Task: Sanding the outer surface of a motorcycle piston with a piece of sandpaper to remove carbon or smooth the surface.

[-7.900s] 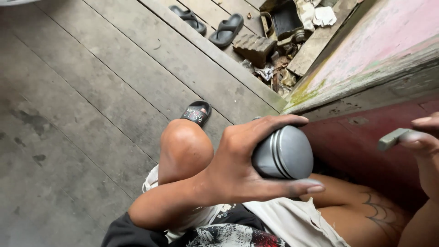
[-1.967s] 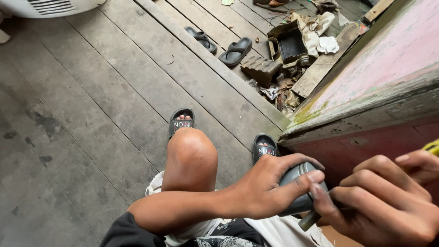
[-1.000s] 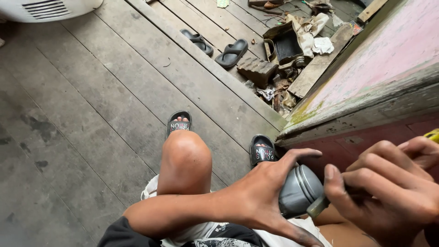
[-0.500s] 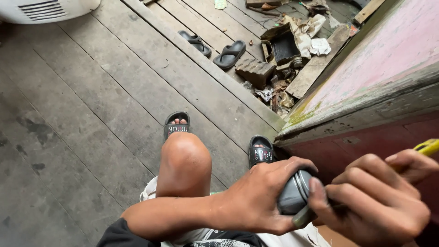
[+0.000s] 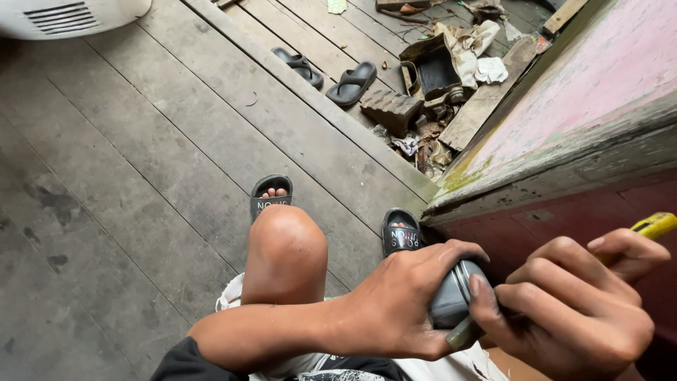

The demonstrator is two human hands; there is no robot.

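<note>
My left hand (image 5: 402,303) is wrapped around a grey metal cylinder (image 5: 451,300) held over my lap. My right hand (image 5: 571,310) grips a tool with a yellow handle (image 5: 652,226), and its metal tip (image 5: 462,333) presses against the lower end of the cylinder. Most of the tool's shaft is hidden inside my fist. My bare knee (image 5: 285,243) rises just left of both hands.
I sit on a grey plank floor (image 5: 127,183), wearing black slide sandals (image 5: 270,196). A worn pink and maroon wooden surface (image 5: 564,120) stands at the right. Another pair of dark sandals (image 5: 352,81) and a pile of scrap and rags (image 5: 437,77) lie beyond. A white plastic casing (image 5: 63,15) sits top left.
The view has drifted slightly. My right hand has shifted a little against the cylinder, with the tool's tip still at its lower end. My left hand keeps its hold.
</note>
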